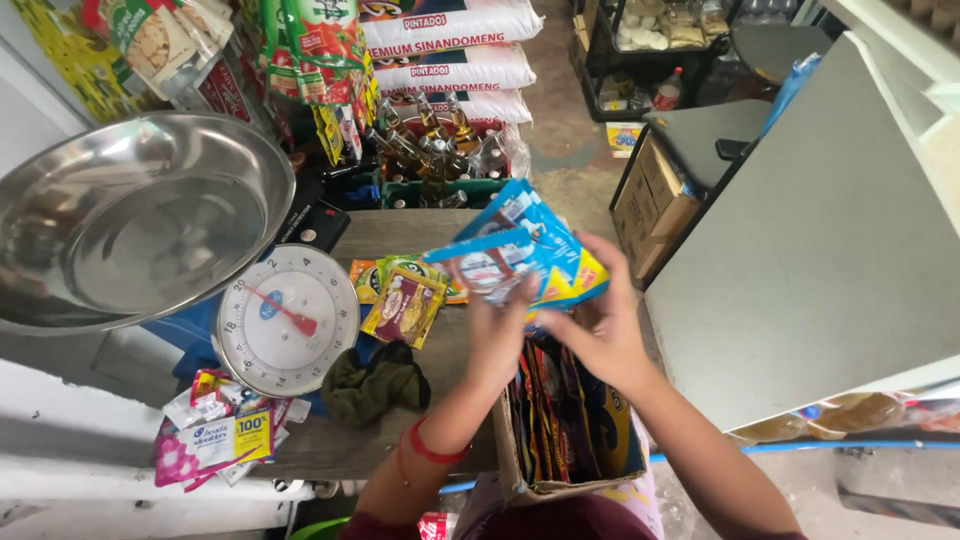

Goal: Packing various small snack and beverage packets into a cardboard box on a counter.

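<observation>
Both of my hands hold a bunch of blue and yellow sachet packets [528,250] above the wooden counter [340,440]. My left hand [497,325] grips the bunch from below on its left side, and a red band sits on that wrist. My right hand [605,320] grips the right side of the same bunch. Directly under my hands stands an open cardboard box [570,430] packed with upright dark sachets.
A white dial weighing scale [288,318] with a big steel pan [130,220] stands at the left. Loose sachets [405,300], a dark green cloth [375,385] and more packets [212,440] lie on the counter. Bottles [440,150] and white sacks [450,60] are behind; a grey cabinet [820,250] stands right.
</observation>
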